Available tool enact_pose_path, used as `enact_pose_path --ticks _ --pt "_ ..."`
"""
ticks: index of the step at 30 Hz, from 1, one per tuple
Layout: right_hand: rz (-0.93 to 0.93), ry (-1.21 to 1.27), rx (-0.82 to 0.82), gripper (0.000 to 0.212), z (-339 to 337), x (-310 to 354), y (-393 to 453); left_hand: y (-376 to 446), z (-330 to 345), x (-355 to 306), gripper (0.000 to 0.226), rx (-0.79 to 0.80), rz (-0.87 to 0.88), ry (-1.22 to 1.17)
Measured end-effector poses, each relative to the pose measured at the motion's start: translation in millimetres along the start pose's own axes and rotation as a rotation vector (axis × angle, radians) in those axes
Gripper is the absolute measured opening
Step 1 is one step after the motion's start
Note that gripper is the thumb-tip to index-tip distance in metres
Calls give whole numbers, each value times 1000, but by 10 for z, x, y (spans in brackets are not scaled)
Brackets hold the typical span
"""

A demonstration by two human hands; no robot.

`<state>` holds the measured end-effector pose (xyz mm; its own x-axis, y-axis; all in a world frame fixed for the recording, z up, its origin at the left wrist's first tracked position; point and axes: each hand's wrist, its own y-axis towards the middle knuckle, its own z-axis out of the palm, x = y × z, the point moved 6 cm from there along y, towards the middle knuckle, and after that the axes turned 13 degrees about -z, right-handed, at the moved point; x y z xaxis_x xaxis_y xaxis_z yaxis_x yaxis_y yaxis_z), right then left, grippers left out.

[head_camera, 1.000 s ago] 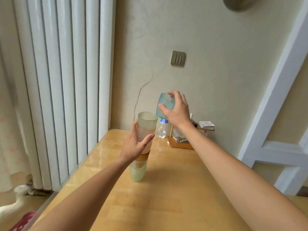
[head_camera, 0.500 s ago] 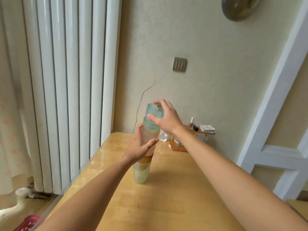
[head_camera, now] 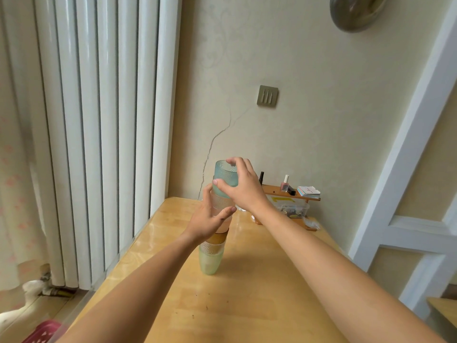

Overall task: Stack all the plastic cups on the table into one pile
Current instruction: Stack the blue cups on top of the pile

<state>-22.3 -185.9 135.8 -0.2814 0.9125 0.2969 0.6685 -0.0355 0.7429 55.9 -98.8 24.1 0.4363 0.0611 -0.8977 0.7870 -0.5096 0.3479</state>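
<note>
While the pile of cups point(head_camera: 213, 246) stands upright on the wooden desk point(head_camera: 247, 305), the right hand point(head_camera: 241, 188) has its grip closed around the blue cup point(head_camera: 225, 178), which sits at the very top of the pile, nested into the cup below. The left hand point(head_camera: 210, 219) is wrapped around the middle of the pile, fingers curled on its side. Behind the pile, near the wall, a small wooden shelf point(head_camera: 286, 191) carries a nail polish bottle point(head_camera: 285, 183).
</note>
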Motion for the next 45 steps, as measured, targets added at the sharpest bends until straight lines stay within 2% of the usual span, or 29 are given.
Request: enact_pose_path --ticks 3,12,16,19,22,25,29,33,36,38,41,43,45 --pt "4 -3 -25 61 16 -22 -19 25 13 33 84 -2 -1 22" --pt "47 51 -94 79 57 -23 -104 -10 24 1 93 44 -2 15" --pt "91 88 -94 96 77 -49 -138 24 4 85 87 120 -71 16" --pt "112 133 -100 107 89 -86 -191 -8 -8 291 94 192 -150 53" --pt "87 107 -98 96 69 -91 -180 -131 35 603 108 265 -218 95" --pt "74 82 -96 91 76 -113 -161 -221 71 799 90 253 -257 69" --pt "54 93 -110 97 100 -132 -182 -219 81 833 85 253 -260 58" --pt "86 202 -128 121 95 -140 -194 -238 89 890 106 264 -251 121" --pt "166 248 -87 128 171 -153 -286 -265 111 1044 120 253 -271 135" --pt "214 249 -43 124 260 -195 -352 -283 135 1111 114 237 -282 166" --pt "282 200 -11 100 326 -299 -380 -290 157 1132 98 213 -275 182" --pt "297 178 -7 85 330 -353 -345 -254 179 1127 96 209 -264 196" --pt "280 176 2 82 321 -376 -301 -196 218 1117 95 205 -259 207"
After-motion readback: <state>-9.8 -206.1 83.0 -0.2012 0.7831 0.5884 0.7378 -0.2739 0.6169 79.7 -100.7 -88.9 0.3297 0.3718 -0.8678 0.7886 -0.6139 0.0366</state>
